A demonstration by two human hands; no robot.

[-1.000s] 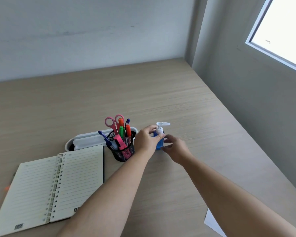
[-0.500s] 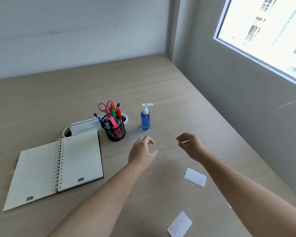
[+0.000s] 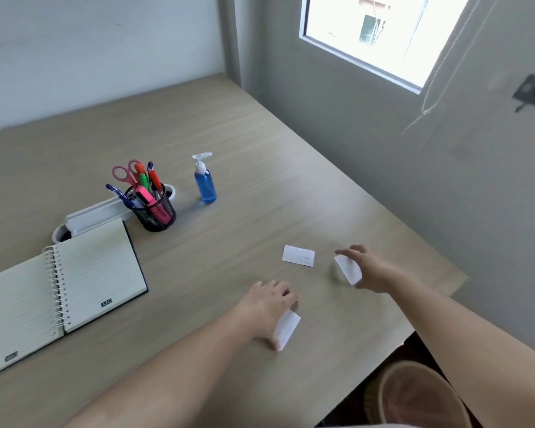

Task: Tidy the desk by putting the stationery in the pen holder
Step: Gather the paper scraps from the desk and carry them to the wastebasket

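**Both hands on paper slips, pen holder full at centre left**

Your left hand (image 3: 267, 307) sits low centre of the frame, palm down on the table (image 3: 260, 168), fingers curled onto a white slip (image 3: 288, 332). The slip's long axis runs from lower left to upper right. Whether it is lifted or just pinned flat cannot be told.

Your right hand (image 3: 369, 270) is at centre right, fingers spread narrowly around a second white slip (image 3: 348, 269), which tilts up off the table, long axis running upper left to lower right. Motion blur hides the exact grip.

A third slip (image 3: 298, 255) lies flat between and above the two hands, touching neither, long axis nearly horizontal.

The pen holder (image 3: 155, 213), black mesh, stands upright at centre left, just in front of a white tray (image 3: 96, 214). Pink-handled scissors (image 3: 125, 173), handles up, and the markers and pens point upward, fanned slightly left.

A blue pump bottle (image 3: 205, 183) stands upright just right of the holder, nozzle pointing right. An open spiral notebook (image 3: 59, 288) lies at lower left. A bin (image 3: 414, 393) shows below the table edge, lower right.
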